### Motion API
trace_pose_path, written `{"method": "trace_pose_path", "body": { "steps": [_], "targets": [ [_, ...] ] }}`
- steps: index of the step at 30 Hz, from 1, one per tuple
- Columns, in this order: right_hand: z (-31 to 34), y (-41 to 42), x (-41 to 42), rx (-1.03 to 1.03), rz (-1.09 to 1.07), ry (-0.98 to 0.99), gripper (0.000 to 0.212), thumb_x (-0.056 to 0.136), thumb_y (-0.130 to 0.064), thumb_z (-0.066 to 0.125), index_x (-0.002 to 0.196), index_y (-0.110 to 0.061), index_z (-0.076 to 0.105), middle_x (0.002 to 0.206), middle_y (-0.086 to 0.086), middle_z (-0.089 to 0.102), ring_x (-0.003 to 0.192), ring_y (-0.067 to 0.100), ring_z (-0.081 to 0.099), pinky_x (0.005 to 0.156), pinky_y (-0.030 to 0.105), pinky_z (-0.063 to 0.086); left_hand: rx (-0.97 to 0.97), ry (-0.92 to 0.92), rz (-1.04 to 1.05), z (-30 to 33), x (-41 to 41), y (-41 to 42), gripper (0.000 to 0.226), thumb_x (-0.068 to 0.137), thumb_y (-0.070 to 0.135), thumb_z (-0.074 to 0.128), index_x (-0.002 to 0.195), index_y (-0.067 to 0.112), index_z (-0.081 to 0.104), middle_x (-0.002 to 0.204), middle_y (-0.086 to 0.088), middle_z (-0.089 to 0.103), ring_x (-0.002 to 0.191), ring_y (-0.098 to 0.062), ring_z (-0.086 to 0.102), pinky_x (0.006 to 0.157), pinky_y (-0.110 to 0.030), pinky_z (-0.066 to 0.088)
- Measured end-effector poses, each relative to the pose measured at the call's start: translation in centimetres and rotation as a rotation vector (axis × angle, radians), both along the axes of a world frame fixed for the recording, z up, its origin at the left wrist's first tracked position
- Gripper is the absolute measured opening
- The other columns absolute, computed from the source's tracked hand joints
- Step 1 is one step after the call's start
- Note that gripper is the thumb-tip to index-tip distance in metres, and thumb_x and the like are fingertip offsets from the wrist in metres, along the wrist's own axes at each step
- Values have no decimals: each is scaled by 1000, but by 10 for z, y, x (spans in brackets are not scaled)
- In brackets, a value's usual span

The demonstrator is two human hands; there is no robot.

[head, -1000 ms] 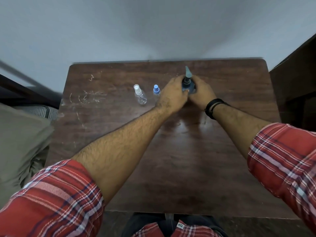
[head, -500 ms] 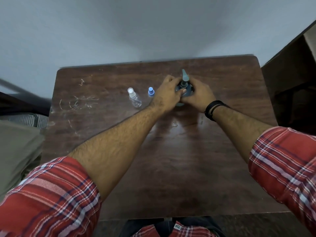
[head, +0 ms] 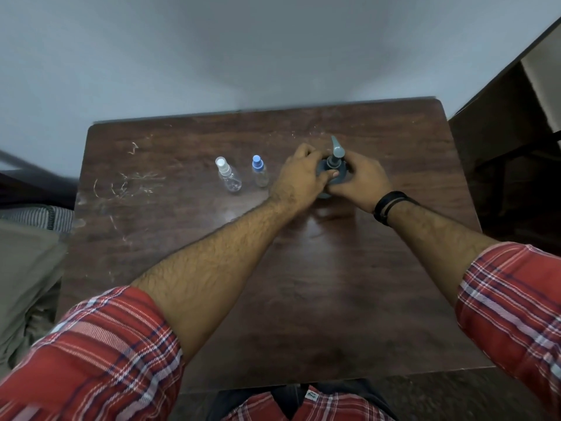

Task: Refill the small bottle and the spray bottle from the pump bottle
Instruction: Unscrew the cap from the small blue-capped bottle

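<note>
Gripping the pump bottle (head: 331, 174) from both sides: left hand (head: 299, 179) curled round its body, right hand (head: 361, 183) closed on the collar under the pump head, thumb now shifted onto the shoulder since a second ago. Probably unscrewing the pump, no refill begun. Spray bottle (head: 228, 177) and small bottle (head: 260, 173) capped, just left. Far edge of table (head: 394, 268) close behind; open room toward the body.

I have one view only, from a head-worn wide-angle camera looking forward and steeply down over the dark wooden worktop (head: 303, 314). The worktop's near edge sits low in frame, its far edge against a pale wall (head: 243, 50); the lens bends the edges.
</note>
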State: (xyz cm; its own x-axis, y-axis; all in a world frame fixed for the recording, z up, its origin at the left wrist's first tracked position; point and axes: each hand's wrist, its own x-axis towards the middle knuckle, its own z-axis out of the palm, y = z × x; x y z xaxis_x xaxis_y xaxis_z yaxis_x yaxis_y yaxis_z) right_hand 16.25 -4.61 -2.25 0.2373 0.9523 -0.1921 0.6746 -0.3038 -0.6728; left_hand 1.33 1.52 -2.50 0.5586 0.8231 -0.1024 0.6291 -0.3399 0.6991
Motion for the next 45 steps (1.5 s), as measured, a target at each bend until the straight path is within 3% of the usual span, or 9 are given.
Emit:
{"method": "trace_pose_path", "body": {
  "steps": [10,23,25,29,32,35,37,39,45],
  "targets": [
    [4,-50,-2,-3,36,4,62,72,-33,81,131,-26,61,121,-3,68,107,14,61,87,24,43,3,-44,-54,-12,-12,-44,47,89,47,63,132,28,61,128,7,64,115,-11,59,100,-39,50],
    [-8,-70,-7,26,79,70,63,75,-24,79,133,-21,55,123,-6,57,108,8,52,89,15,41,-43,-77,-46,-13,-15,-65,50,88,46,62,133,26,60,129,4,64,116,-12,59,100,-41,51],
    [-14,-73,-6,21,80,91,75,73,-28,78,140,-23,47,134,-5,54,117,8,51,101,26,45,-61,-72,-34,-16,-15,-71,55,87,51,59,136,25,57,131,3,62,118,-12,58,100,-41,51],
    [-22,-100,-14,59,-67,166,106,70,-29,88,154,-28,23,149,0,32,129,2,37,99,6,30,-102,-98,10,-18,-20,-82,68,87,54,62,144,21,47,141,4,53,123,-12,56,102,-39,50],
    [-27,-148,-33,181,-311,196,77,79,-21,83,142,-21,40,133,0,37,111,-15,42,90,3,38,-122,-87,50,-20,-31,-91,74,87,55,66,147,23,39,146,5,44,119,-16,58,98,-38,52],
    [-45,-196,-66,151,-418,241,39,85,-13,76,111,-29,53,115,3,53,91,-5,56,79,30,52,-96,-111,132,-23,-48,-96,72,87,57,62,146,22,40,146,4,43,113,-20,62,97,-42,52],
    [-52,-206,-90,93,-348,282,38,86,-11,74,101,-40,56,104,3,59,83,6,59,74,35,53,-89,-121,191,-24,-63,-95,65,89,54,61,143,22,44,142,5,46,108,-20,64,95,-40,53],
    [-49,-194,-114,76,-264,320,38,86,-11,73,101,-44,58,103,0,62,84,9,61,75,29,52,-38,-111,237,-22,-79,-88,56,92,48,62,139,20,48,137,2,50,101,-22,66,92,-39,53],
    [-40,-96,-157,122,-223,470,37,84,-17,72,118,-24,58,118,-1,62,90,12,64,83,26,54,154,-94,312,-6,-115,-37,35,91,33,62,120,13,61,122,-1,63,108,-20,61,92,-42,51]
  ]
}}
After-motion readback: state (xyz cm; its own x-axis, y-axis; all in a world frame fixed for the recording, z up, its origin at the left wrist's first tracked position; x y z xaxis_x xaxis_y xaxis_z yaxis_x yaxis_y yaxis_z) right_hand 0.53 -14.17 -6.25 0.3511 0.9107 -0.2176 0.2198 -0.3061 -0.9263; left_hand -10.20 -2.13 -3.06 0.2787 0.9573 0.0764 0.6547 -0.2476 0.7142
